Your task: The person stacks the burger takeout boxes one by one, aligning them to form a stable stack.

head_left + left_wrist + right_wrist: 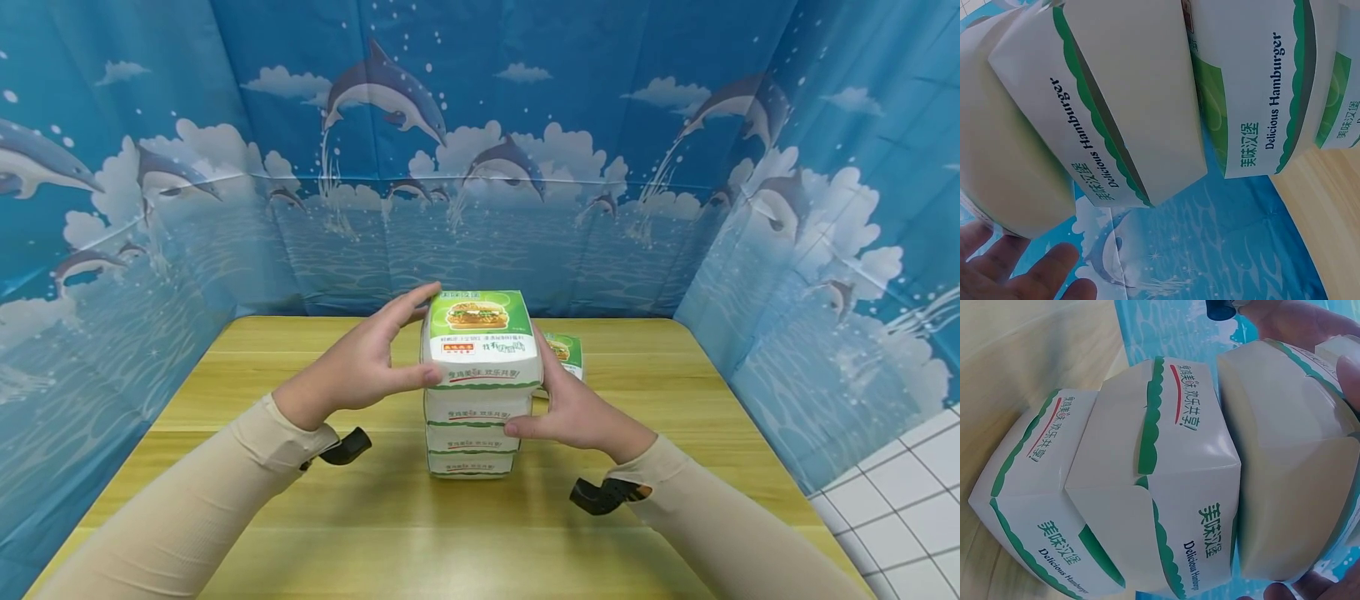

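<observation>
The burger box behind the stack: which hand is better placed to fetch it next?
Probably the right hand: it is at the right side of the stack, where that burger box shows. The left hand is on the opposite side, with the stack between.

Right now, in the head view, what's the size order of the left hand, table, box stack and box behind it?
Table
Box stack
Left hand
Box behind the stack: smallest as seen, though farther and partly hidden
</observation>
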{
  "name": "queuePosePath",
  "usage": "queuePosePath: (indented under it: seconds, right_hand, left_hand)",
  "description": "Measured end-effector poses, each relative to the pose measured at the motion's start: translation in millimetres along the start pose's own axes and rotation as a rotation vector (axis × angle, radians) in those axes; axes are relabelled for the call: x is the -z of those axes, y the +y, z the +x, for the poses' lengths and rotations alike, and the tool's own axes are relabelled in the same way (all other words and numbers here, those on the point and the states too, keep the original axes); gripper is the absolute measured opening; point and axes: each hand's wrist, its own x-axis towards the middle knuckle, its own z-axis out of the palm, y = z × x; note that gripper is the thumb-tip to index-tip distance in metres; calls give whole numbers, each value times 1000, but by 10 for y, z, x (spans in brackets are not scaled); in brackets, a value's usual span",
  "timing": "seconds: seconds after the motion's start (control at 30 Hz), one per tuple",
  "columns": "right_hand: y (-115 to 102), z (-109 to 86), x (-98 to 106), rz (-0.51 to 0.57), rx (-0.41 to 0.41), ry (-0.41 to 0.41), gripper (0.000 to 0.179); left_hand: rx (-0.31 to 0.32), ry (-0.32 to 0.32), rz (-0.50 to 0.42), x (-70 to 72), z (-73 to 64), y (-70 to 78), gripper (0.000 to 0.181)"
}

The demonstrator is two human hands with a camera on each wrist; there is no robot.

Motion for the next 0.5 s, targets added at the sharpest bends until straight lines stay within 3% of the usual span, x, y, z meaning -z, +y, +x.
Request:
queuePosePath:
  seconds: [0.5]
  right_hand:
    - [9,-13,11,2,18,-17,128]
  left_hand:
    - [-14,-1,3,-11,2,-3,105]
